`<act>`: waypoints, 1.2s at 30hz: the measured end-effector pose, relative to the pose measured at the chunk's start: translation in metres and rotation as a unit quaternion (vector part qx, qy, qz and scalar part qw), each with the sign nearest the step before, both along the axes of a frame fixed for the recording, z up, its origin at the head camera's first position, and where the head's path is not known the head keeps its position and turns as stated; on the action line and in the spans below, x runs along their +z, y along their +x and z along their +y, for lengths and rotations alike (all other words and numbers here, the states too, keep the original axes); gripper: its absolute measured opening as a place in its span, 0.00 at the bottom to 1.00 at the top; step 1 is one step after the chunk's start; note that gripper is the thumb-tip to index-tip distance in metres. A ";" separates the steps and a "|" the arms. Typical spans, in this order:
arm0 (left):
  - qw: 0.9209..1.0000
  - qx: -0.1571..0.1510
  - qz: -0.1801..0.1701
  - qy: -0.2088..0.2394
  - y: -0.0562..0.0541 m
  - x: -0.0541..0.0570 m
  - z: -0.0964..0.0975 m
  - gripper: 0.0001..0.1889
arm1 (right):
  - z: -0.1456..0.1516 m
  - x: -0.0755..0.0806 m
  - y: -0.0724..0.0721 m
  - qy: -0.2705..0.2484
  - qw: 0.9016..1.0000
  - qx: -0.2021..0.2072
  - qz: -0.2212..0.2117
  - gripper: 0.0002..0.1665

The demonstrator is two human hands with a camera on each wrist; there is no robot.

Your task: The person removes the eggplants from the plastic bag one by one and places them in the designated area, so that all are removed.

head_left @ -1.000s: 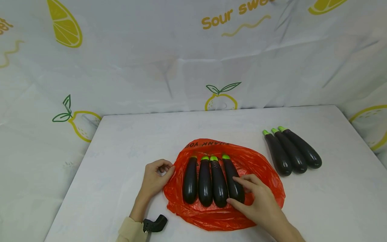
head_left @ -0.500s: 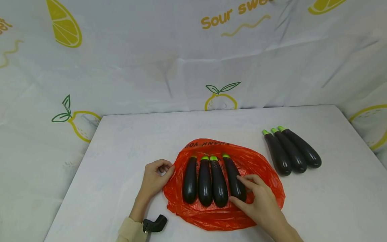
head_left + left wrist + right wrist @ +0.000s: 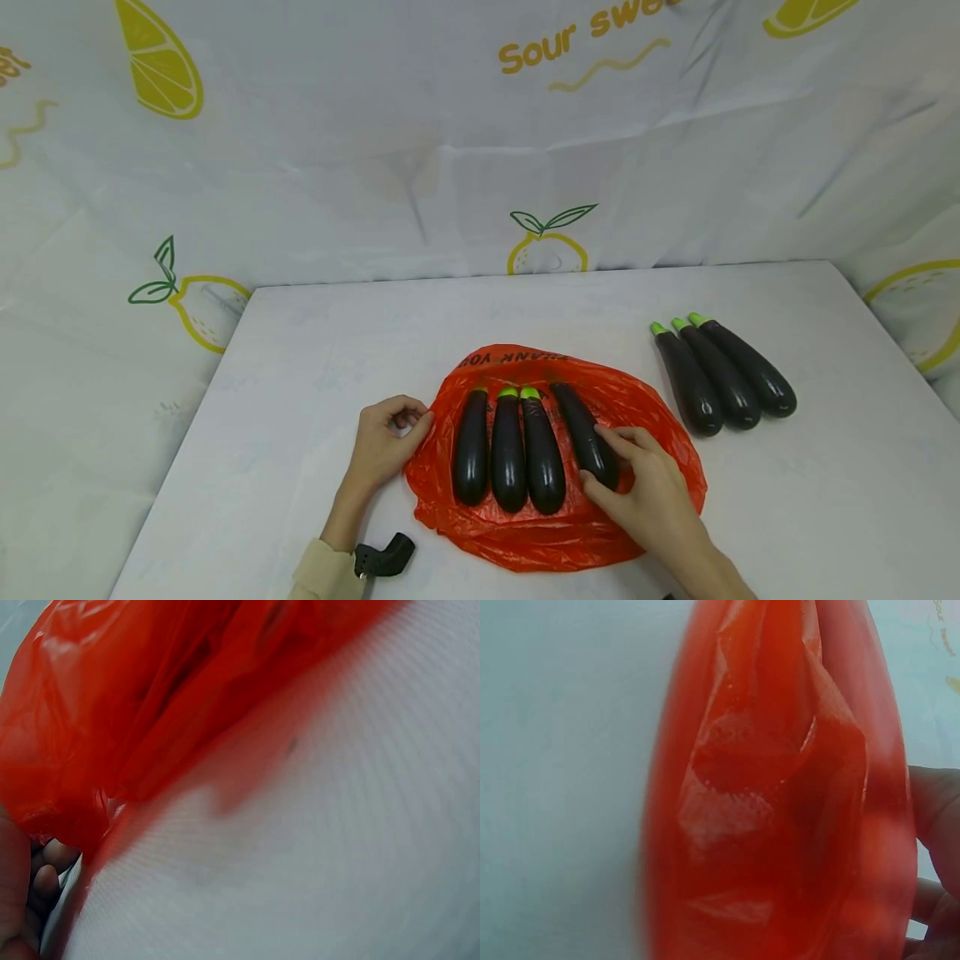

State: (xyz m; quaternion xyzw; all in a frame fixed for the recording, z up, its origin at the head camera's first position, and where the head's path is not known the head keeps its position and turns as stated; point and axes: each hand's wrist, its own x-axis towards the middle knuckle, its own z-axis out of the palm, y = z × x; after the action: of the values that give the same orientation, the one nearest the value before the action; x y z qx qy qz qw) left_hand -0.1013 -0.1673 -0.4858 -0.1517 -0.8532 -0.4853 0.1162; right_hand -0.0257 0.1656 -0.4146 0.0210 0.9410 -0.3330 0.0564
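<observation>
A red plastic bag (image 3: 525, 546) lies spread on the white table in the head view, its rim opened out. Three dark eggplants (image 3: 508, 454) with green caps sit side by side in it. My right hand (image 3: 648, 492) grips another eggplant (image 3: 585, 433) near its thick lower end, thumb on one side and fingers on the other; its green cap is out of sight. At the bag's left edge, my left hand (image 3: 390, 437) pinches the plastic. The left wrist view shows the bag (image 3: 112, 697) bunched beside the curled fingers. Red plastic (image 3: 765, 825) fills much of the right wrist view.
Three more eggplants (image 3: 720, 375) lie together on the table (image 3: 337, 342), right of the bag and farther back. A black wrist device (image 3: 386, 556) sticks out by the left sleeve. Behind the table hangs a white lemon-print sheet (image 3: 360, 125).
My right hand has drawn the gripped eggplant rightward, widening the gap to the other three. Its green cap showed earlier and is now hidden. The left hand stays in place.
</observation>
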 end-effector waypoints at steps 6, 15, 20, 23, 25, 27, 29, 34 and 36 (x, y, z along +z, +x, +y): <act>1.000 -0.004 0.001 0.003 0.000 0.000 0.000 0.04 | 0.002 -0.003 -0.002 0.007 1.000 0.003 0.028 0.38; 1.000 -0.008 0.004 0.004 -0.001 0.001 0.000 0.02 | 0.005 -0.005 -0.004 0.001 1.000 -0.001 0.030 0.38; 1.000 -0.007 0.003 0.005 0.000 0.001 0.000 0.02 | 0.004 -0.004 -0.004 0.002 0.999 -0.007 0.045 0.36; 1.000 -0.006 0.003 0.004 0.000 0.001 0.000 0.04 | 0.003 -0.003 -0.004 0.003 0.999 -0.010 0.050 0.35; 1.000 -0.005 0.002 0.004 0.000 0.001 0.000 0.04 | 0.004 -0.003 -0.004 0.003 0.999 -0.012 0.051 0.34; 1.000 -0.005 0.001 0.003 -0.001 0.000 0.000 0.03 | 0.004 -0.002 -0.003 0.002 0.999 -0.013 0.052 0.34; 1.000 -0.004 0.000 0.003 -0.001 0.000 0.000 0.03 | 0.004 -0.001 -0.003 0.002 0.998 -0.014 0.054 0.34; 1.000 -0.003 0.001 0.002 0.000 0.000 0.000 0.03 | 0.005 0.000 -0.002 -0.003 0.998 -0.011 0.063 0.32; 1.000 -0.003 0.000 0.002 0.000 0.000 0.000 0.03 | 0.005 0.000 -0.002 -0.003 0.998 -0.011 0.064 0.32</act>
State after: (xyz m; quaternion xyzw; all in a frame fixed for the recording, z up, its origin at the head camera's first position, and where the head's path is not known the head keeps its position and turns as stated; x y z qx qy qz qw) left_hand -0.1016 -0.1675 -0.4856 -0.1541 -0.8515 -0.4877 0.1151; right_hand -0.0272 0.1708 -0.4141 0.0098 0.9416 -0.3367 -0.0070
